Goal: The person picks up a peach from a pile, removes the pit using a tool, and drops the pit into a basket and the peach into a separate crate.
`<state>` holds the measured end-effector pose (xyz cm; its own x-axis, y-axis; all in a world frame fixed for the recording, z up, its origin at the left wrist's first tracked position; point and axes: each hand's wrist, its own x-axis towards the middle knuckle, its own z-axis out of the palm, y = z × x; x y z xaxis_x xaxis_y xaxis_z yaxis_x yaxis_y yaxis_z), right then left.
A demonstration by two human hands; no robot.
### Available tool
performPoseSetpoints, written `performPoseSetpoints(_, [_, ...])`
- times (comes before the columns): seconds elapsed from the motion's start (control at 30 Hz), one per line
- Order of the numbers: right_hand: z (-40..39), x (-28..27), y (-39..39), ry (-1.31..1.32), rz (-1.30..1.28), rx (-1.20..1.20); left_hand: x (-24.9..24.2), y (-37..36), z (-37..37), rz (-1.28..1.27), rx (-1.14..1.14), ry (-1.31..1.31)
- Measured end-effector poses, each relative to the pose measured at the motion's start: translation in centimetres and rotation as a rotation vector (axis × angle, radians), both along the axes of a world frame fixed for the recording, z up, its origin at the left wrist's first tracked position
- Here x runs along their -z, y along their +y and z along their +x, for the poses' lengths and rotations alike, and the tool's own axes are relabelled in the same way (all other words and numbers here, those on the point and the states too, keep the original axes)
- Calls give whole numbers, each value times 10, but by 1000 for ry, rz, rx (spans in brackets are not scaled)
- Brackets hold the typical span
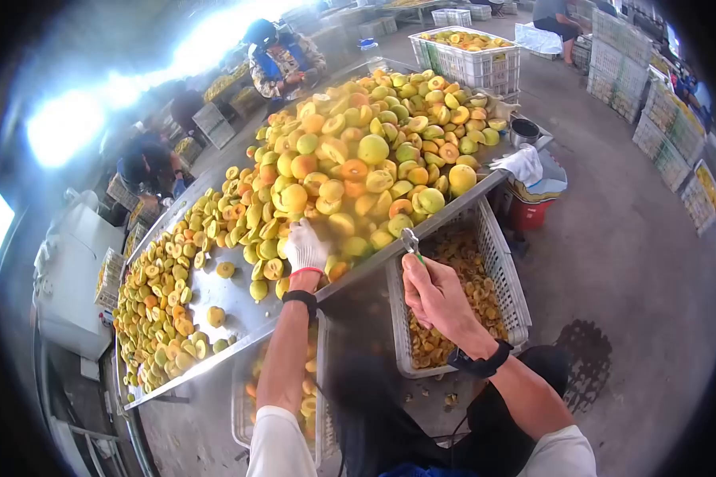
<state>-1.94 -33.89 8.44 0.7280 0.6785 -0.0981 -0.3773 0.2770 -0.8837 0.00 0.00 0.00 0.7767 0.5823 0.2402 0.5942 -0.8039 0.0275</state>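
Note:
A large heap of halved yellow-green and orange fruit (358, 151) covers a metal table (223, 294). My left hand (305, 248), in a white glove with a red cuff, reaches into the near edge of the heap; its fingertips are against the fruit, and whether it grips a piece cannot be made out. My bare right hand (437, 296) is closed around the green handle of a small metal tool (410, 241), whose looped head points up beside the table's front edge. Both wrists wear dark bands.
Below the table, a crate (505, 274) holds fruit scraps and another crate (321, 381) holds fruit. A white cloth (521, 164) and dark cup (524, 132) lie at the right corner, above a red bucket (533, 213). A co-worker (282, 63) is across the table.

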Motion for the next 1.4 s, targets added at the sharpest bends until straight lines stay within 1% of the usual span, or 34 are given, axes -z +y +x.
performPoseSetpoints(0.07, [-9, 0, 1, -3, -31, 0, 8, 9, -16, 26, 77, -36])
performPoseSetpoints(0.1, [15, -4, 9, -77, 58, 9, -32, 21, 10, 118, 85, -107])
performPoseSetpoints(0.17, [5, -4, -2, -87, -58, 18, -32, 2, -8, -21, 76, -146])
performPoseSetpoints(0.2, [-2, -4, -5, -85, -73, 25, -43, -9, -18, -145, -49, -52])
performPoseSetpoints(0.23, [-5, -4, -5, -86, -63, 35, -43, -6, -24, -135, -39, -53])
performPoseSetpoints(0.3, [-11, -6, -2, -172, -36, 30, -39, 4, -49, -649, -10, -353])
performPoseSetpoints(0.33, [-12, -9, -5, -236, -68, 22, -38, 1, -59, -956, 32, -560])
performPoseSetpoints(0.37, [-14, -2, 0, -236, -57, 19, -36, -1, -68, -1265, 73, -766])
performPoseSetpoints(0.4, [-13, 12, 9, -448, -101, 123, -49, -22, -75, -1501, 114, -911])
performPoseSetpoints(0.43, [-14, 19, 16, -661, -141, 229, -59, -33, -83, -1489, 114, -921])
performPoseSetpoints(0.47, [-16, 16, 16, -667, -131, 224, -66, -41, -89, -1617, 228, -917])
performPoseSetpoints(0.5, [-19, 13, 15, -757, -205, 213, -70, -47, -96, -1746, 343, -907])
performPoseSetpoints(0.53, [-21, 11, 14, -847, -284, 203, -76, -56, -103, -1565, 535, -804])
performPoseSetpoints(0.57, [-23, 11, 16, -854, -285, 203, -81, -67, -106, -1566, 540, -810])
performPoseSetpoints(0.63, [-25, 13, 18, -937, -366, 225, -115, -114, -107, -1892, 368, -883])
performPoseSetpoints(0.77, [-23, 2, 12, -969, -495, 188, -115, -155, -97, -1994, 298, -893])
performPoseSetpoints(0.83, [-19, 4, 12, -1098, -460, 294, -122, -177, -97, -1885, 281, -819])
performPoseSetpoints(0.9, [-16, 3, 10, -1120, -473, 316, -114, -179, -93, -1891, 326, -797])
performPoseSetpoints(0.97, [-13, 3, 9, -1133, -483, 338, -107, -185, -88, -1807, 412, -862])
performPoseSetpoints(1.03, [-11, 5, 10, -1193, -517, 363, -103, -187, -86, -1794, 401, -881])
performPoseSetpoints(1.13, [-11, 11, 14, -1200, -610, 348, -98, -190, -83, -1786, 387, -953])
performPoseSetpoints(1.2, [-9, 15, 17, -1239, -610, 368, -95, -191, -79, -1797, 383, -998])
performPoseSetpoints(1.23, [-9, 17, 19, -1276, -600, 396, -93, -190, -79, -1739, 380, -1020])
performPoseSetpoints(1.27, [-10, 19, 21, -1274, -609, 383, -89, -190, -78, -1683, 375, -1042])
performPoseSetpoints(1.37, [-9, 21, 26, -1312, -631, 347, -80, -186, -76, -1653, 364, -1068])
performPoseSetpoints(1.4, [-10, 21, 28, -1266, -630, 302, -78, -184, -77, -1658, 357, -1072])
